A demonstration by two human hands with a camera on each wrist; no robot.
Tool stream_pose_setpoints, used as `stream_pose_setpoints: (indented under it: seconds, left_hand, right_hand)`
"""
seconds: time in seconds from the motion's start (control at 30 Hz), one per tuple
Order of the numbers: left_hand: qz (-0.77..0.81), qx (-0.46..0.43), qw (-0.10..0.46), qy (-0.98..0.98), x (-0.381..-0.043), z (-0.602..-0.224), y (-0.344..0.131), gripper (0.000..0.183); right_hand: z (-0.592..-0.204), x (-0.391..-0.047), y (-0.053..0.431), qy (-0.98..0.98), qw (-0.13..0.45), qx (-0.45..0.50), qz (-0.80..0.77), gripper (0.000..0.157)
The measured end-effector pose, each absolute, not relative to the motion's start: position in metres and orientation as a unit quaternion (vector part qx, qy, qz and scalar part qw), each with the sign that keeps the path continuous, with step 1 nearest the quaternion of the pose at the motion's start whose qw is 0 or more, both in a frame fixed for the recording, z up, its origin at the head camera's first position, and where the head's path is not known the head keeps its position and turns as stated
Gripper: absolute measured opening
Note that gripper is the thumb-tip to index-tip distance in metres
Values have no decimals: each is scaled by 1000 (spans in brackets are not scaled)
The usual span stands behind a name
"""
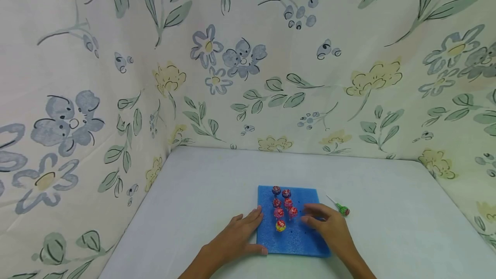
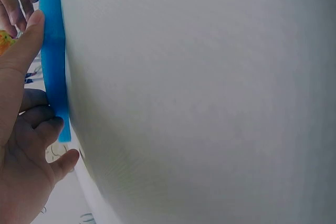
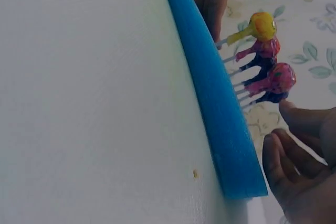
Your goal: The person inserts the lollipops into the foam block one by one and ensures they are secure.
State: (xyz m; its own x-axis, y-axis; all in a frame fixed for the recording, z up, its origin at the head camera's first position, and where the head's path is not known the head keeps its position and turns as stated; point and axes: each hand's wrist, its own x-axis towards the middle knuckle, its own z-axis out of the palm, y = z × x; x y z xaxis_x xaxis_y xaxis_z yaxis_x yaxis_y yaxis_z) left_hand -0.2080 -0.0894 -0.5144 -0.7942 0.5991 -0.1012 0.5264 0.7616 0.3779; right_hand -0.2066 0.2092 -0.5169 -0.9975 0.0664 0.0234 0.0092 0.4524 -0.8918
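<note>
A blue foam board (image 1: pixel 286 242) lies on the white table, with several wrapped lollipops (image 1: pixel 279 213) standing in it in two rows on its left half. The right wrist view shows their white sticks going into the foam, a yellow lollipop (image 3: pixel 262 26) at the near end. My left hand (image 1: pixel 240 235) rests along the board's left side, fingers on the edge and thumb at the front corner. Over the right half hovers my right hand (image 1: pixel 329 226), fingers loosely bent beside the pink lollipop (image 1: pixel 292 212), nothing between thumb and fingertips.
A green lollipop (image 1: pixel 342 209) lies on the table just right of the board, its stick pointing back left. Small dark holes dot the board near the right hand. Floral cloth (image 1: pixel 240 111) hangs behind and to the left of the white table (image 1: pixel 209 180).
</note>
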Motion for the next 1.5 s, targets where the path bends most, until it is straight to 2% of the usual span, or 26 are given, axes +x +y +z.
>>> stream_pose_setpoints:
  seconds: [0.23, 0.47, 0.7, 1.0, 1.5]
  left_hand:
    - [163, 300, 102, 934, -208, -514, -89, 99]
    - [164, 302, 103, 934, -209, -515, -89, 99]
    - [164, 298, 110, 934, -209, -515, -88, 100]
    - [164, 295, 112, 934, -208, -515, -88, 100]
    - [162, 293, 112, 936, -209, -514, -87, 100]
  right_hand:
    - [-515, -206, 227, -856, 43, -34, 514, 40]
    - [-515, -206, 245, -866, 67, -50, 493, 37]
    - [-516, -207, 259, -854, 69, -70, 511, 42]
    - [-516, -209, 276, -853, 109, -69, 506, 40]
    - [-518, -212, 299, -864, 76, -128, 480, 49]
